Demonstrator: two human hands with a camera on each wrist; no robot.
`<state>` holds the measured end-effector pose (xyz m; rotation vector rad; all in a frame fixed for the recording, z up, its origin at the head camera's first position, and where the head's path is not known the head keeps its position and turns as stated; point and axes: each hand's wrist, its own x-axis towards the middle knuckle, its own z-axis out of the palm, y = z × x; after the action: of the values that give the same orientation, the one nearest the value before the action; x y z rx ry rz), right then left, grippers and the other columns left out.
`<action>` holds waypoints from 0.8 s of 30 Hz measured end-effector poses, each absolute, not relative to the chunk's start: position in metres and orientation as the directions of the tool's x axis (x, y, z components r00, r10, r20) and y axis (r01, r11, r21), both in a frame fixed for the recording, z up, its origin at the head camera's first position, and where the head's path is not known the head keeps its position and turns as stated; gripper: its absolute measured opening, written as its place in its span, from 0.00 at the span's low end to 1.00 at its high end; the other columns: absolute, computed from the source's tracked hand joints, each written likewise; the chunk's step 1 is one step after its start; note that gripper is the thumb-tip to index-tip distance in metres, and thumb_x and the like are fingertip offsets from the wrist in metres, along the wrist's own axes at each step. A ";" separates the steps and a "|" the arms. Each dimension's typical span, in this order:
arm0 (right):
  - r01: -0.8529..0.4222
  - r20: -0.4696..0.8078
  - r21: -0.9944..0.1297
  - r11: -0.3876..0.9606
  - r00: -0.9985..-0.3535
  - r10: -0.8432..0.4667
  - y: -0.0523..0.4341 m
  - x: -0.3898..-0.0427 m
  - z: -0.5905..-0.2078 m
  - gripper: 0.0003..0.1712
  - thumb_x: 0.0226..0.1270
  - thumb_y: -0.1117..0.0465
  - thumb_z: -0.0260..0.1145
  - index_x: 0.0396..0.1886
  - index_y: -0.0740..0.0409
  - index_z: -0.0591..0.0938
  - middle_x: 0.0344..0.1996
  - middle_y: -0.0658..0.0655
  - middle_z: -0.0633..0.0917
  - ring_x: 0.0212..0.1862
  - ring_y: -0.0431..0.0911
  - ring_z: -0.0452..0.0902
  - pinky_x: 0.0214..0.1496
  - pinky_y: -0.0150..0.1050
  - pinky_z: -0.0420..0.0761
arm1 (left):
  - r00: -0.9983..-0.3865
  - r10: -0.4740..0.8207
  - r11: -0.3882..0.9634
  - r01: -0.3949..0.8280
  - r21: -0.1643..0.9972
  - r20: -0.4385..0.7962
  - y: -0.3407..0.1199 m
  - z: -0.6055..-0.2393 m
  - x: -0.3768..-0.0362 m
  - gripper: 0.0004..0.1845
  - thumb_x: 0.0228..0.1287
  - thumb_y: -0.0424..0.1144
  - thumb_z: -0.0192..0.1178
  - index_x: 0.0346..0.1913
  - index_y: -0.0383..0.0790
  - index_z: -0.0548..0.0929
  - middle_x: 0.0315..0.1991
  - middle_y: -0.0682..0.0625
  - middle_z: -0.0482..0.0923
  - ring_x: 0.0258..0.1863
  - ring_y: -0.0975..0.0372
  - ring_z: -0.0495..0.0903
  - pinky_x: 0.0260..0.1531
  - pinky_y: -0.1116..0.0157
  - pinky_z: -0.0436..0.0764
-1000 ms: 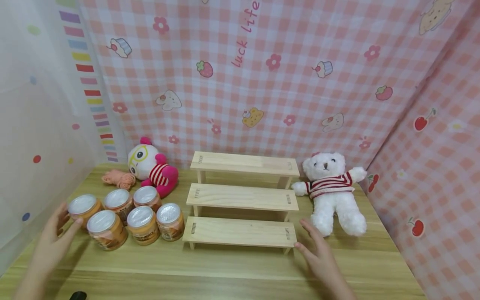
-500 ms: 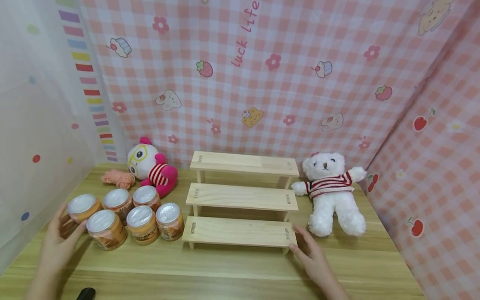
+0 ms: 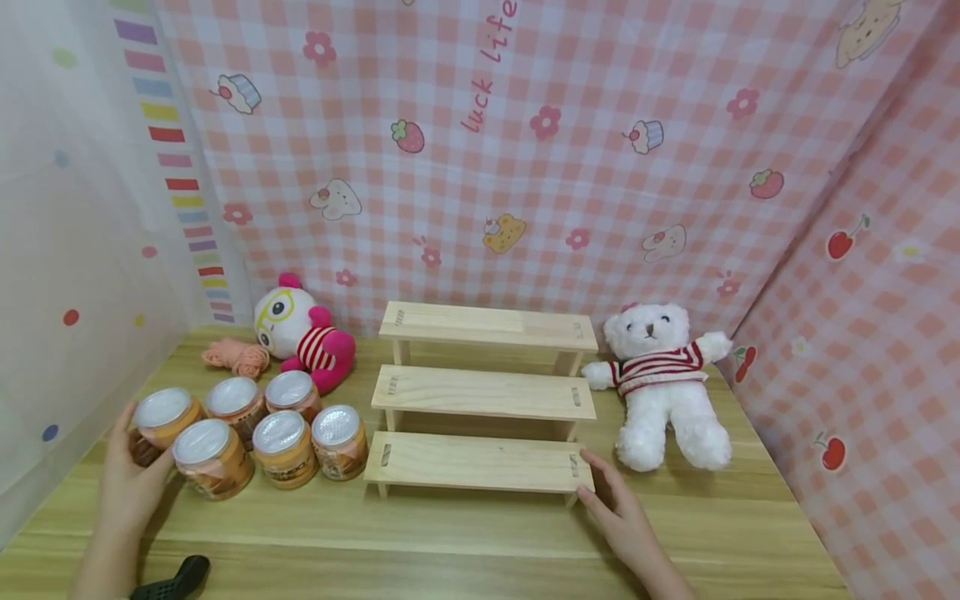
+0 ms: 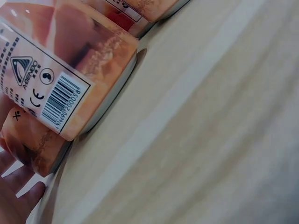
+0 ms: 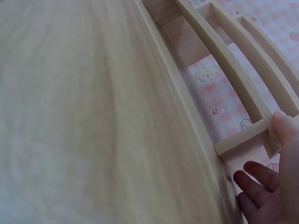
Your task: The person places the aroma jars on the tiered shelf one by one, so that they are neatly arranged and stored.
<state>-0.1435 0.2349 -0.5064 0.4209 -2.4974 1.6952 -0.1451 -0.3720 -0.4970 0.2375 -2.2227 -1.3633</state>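
Note:
In the head view, several orange printed cans with clear lids stand at the left. My left hand holds the rear-left can, fingers along its left side and thumb at its front. The left wrist view shows fingers beside that can, partly behind a barcoded can. In the middle, three pale wooden risers rise in steps. At the lowest riser, my right hand grips the right end, thumb at the front corner. In the right wrist view, a fingertip lies on the board's end.
Behind the lowest riser stand the middle riser and the top riser. A pink-and-white plush toy and a yarn bundle lie behind the cans. A white teddy bear sits right. A black curved object lies near my left wrist.
My right hand has moved left from beside the lowest riser onto its right end. My left hand has shifted slightly right and closed in on the rear-left can. More of the black object shows.

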 end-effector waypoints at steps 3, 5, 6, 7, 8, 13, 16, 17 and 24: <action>-0.270 0.220 -0.900 0.343 -0.959 -0.179 0.236 -0.144 -0.507 0.26 0.72 0.61 0.59 0.68 0.56 0.67 0.68 0.68 0.62 0.68 0.61 0.54 0.63 0.53 0.58 | -0.846 -0.425 0.457 0.107 0.883 0.322 -0.371 -0.497 -0.146 0.44 0.63 0.21 0.56 0.76 0.40 0.45 0.50 0.63 0.62 0.42 0.83 0.66 0.42 0.86 0.67; -0.267 0.215 -0.902 0.340 -0.959 -0.182 0.236 -0.144 -0.508 0.26 0.72 0.61 0.59 0.68 0.55 0.67 0.69 0.67 0.62 0.68 0.61 0.54 0.64 0.53 0.57 | -0.844 -0.441 0.425 0.103 0.899 0.305 -0.371 -0.497 -0.147 0.44 0.62 0.20 0.56 0.76 0.41 0.46 0.49 0.64 0.63 0.41 0.83 0.67 0.41 0.86 0.68; -0.265 0.213 -0.902 0.340 -0.960 -0.182 0.236 -0.145 -0.508 0.26 0.72 0.61 0.59 0.68 0.55 0.66 0.69 0.67 0.62 0.68 0.61 0.54 0.64 0.53 0.57 | -0.843 -0.448 0.402 0.106 0.909 0.296 -0.371 -0.497 -0.147 0.44 0.61 0.19 0.56 0.76 0.41 0.47 0.48 0.64 0.63 0.41 0.83 0.67 0.41 0.86 0.68; -0.264 0.213 -0.903 0.339 -0.960 -0.180 0.236 -0.145 -0.508 0.26 0.72 0.61 0.59 0.68 0.55 0.67 0.69 0.67 0.62 0.68 0.61 0.54 0.64 0.53 0.57 | -0.842 -0.456 0.392 0.102 0.914 0.289 -0.370 -0.496 -0.147 0.44 0.61 0.19 0.56 0.76 0.41 0.47 0.48 0.65 0.63 0.40 0.83 0.67 0.41 0.86 0.68; -0.264 0.214 -0.903 0.339 -0.960 -0.178 0.236 -0.145 -0.509 0.26 0.72 0.61 0.59 0.67 0.55 0.67 0.69 0.67 0.62 0.68 0.61 0.54 0.64 0.53 0.57 | -0.836 -0.472 0.375 0.097 0.922 0.280 -0.369 -0.495 -0.147 0.44 0.60 0.18 0.56 0.76 0.42 0.49 0.47 0.65 0.63 0.40 0.83 0.68 0.41 0.86 0.68; -0.268 0.220 -0.905 0.331 -0.960 -0.176 0.236 -0.145 -0.511 0.26 0.71 0.62 0.59 0.67 0.55 0.67 0.68 0.68 0.62 0.68 0.61 0.54 0.64 0.53 0.57 | -0.786 -0.577 0.351 0.006 0.936 0.221 -0.365 -0.489 -0.147 0.44 0.56 0.17 0.60 0.74 0.47 0.58 0.44 0.63 0.65 0.37 0.82 0.70 0.38 0.86 0.70; -0.269 0.220 -0.905 0.329 -0.959 -0.178 0.235 -0.145 -0.511 0.26 0.72 0.62 0.59 0.67 0.54 0.67 0.69 0.68 0.61 0.68 0.62 0.54 0.64 0.53 0.56 | -0.763 -0.617 0.339 -0.038 0.940 0.191 -0.365 -0.486 -0.146 0.45 0.54 0.18 0.63 0.72 0.50 0.62 0.43 0.64 0.67 0.35 0.82 0.70 0.37 0.85 0.70; -0.268 0.219 -0.905 0.329 -0.959 -0.177 0.235 -0.145 -0.511 0.26 0.72 0.62 0.59 0.67 0.54 0.67 0.69 0.68 0.61 0.68 0.62 0.54 0.64 0.53 0.56 | -0.761 -0.620 0.338 -0.043 0.940 0.189 -0.365 -0.486 -0.145 0.45 0.53 0.18 0.63 0.72 0.50 0.62 0.43 0.65 0.67 0.35 0.82 0.70 0.37 0.85 0.71; -0.263 0.215 -0.907 0.328 -0.961 -0.174 0.235 -0.144 -0.510 0.26 0.72 0.62 0.59 0.67 0.54 0.67 0.69 0.67 0.61 0.68 0.62 0.54 0.64 0.53 0.57 | -0.731 -0.648 0.325 -0.014 0.946 0.212 -0.367 -0.481 -0.142 0.45 0.49 0.15 0.65 0.71 0.46 0.64 0.42 0.63 0.68 0.38 0.78 0.70 0.37 0.85 0.71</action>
<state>-0.1444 0.2351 -0.5101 0.4114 -2.4953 1.7284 -0.1425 -0.3672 -0.4812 0.5805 -2.0195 -1.4327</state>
